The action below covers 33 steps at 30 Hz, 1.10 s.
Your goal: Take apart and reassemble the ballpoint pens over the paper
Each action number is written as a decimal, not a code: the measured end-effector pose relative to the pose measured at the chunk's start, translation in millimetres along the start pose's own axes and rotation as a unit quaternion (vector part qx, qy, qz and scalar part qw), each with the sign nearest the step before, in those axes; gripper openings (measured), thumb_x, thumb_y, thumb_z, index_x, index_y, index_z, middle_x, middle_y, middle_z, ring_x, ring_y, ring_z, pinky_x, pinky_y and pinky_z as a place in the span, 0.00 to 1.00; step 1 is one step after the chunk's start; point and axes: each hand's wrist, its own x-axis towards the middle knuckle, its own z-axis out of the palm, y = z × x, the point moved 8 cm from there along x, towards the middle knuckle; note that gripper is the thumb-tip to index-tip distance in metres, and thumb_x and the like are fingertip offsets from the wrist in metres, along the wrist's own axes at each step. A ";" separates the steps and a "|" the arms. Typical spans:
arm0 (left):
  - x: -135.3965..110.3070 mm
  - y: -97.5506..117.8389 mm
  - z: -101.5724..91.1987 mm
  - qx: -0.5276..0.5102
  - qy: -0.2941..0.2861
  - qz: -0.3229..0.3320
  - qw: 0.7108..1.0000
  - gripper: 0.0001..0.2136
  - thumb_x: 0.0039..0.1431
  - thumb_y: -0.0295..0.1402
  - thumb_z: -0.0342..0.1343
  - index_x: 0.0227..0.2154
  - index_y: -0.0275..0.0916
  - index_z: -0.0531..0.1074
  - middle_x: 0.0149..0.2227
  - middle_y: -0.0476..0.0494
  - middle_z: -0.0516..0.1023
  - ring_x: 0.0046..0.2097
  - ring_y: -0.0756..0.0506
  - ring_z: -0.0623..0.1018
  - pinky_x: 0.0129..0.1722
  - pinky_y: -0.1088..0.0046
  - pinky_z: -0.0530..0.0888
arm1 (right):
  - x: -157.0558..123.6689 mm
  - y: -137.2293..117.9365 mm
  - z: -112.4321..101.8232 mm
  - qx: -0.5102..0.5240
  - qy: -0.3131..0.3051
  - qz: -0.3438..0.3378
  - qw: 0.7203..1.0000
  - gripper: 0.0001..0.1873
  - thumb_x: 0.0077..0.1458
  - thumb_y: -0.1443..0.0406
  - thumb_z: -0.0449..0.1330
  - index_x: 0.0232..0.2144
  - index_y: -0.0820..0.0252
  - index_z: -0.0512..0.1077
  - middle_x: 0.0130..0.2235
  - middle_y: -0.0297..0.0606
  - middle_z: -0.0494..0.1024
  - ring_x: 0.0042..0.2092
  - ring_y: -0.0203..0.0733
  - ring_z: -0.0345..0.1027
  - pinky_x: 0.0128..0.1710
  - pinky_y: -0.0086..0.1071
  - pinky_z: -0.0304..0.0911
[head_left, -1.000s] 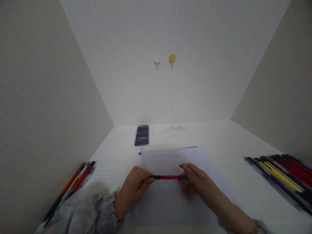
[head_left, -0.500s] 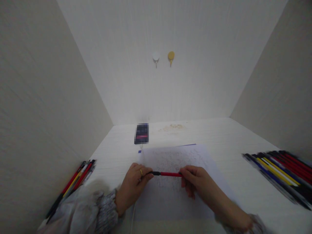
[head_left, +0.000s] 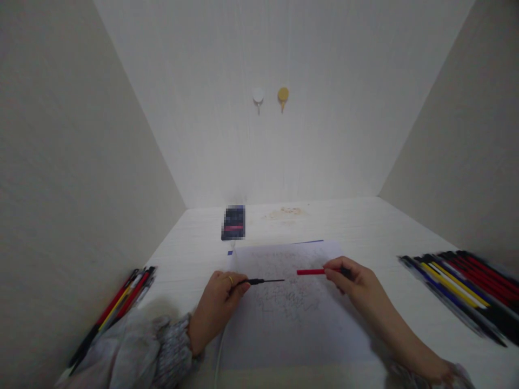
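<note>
My left hand (head_left: 219, 294) pinches a thin black pen refill with its tip section (head_left: 259, 281), pointing right. My right hand (head_left: 352, 281) pinches the red pen barrel (head_left: 310, 272), pointing left. The two parts are apart, with a small gap between them. Both hover over a scribbled sheet of paper (head_left: 292, 319) lying on the white desk. A ring sits on a finger of my left hand.
A row of several pens (head_left: 462, 286) lies at the right of the desk. Another bunch of pens (head_left: 115, 308) lies along the left wall. A dark phone (head_left: 234, 222) rests behind the paper. Two wall hooks (head_left: 271, 97) hang on the back wall.
The pen was whole between both hands. Now my hands have moved apart and the black refill is out of the red barrel.
</note>
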 end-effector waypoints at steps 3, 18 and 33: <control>0.4 -0.7 0.9 0.004 -0.006 -0.002 1.000 0.07 0.51 0.34 0.50 0.30 0.40 0.72 0.28 0.47 0.75 0.31 0.47 0.72 0.32 0.71 0.68 | 0.7 -1.4 -12.3 -0.067 0.042 -0.026 0.996 0.06 0.44 0.63 0.52 0.22 0.60 0.66 0.22 0.33 0.67 0.25 0.36 0.60 0.24 0.28 0.54; -3.9 -0.7 -7.1 -0.056 0.068 0.050 0.995 0.09 0.51 0.32 0.52 0.37 0.41 0.69 0.30 0.46 0.71 0.33 0.49 0.69 0.34 0.71 0.67 | -12.0 -22.0 0.0 -0.266 0.043 -0.168 0.948 0.05 0.46 0.67 0.49 0.26 0.60 0.64 0.28 0.36 0.69 0.30 0.37 0.63 0.30 0.30 0.58; -4.4 -1.3 -13.3 -0.131 0.070 0.012 0.989 0.07 0.52 0.30 0.49 0.35 0.39 0.67 0.28 0.47 0.67 0.30 0.50 0.66 0.31 0.74 0.65 | -2.1 1.3 -6.8 -0.370 0.065 -0.068 0.924 0.07 0.46 0.65 0.48 0.25 0.60 0.66 0.25 0.38 0.70 0.29 0.40 0.63 0.28 0.31 0.56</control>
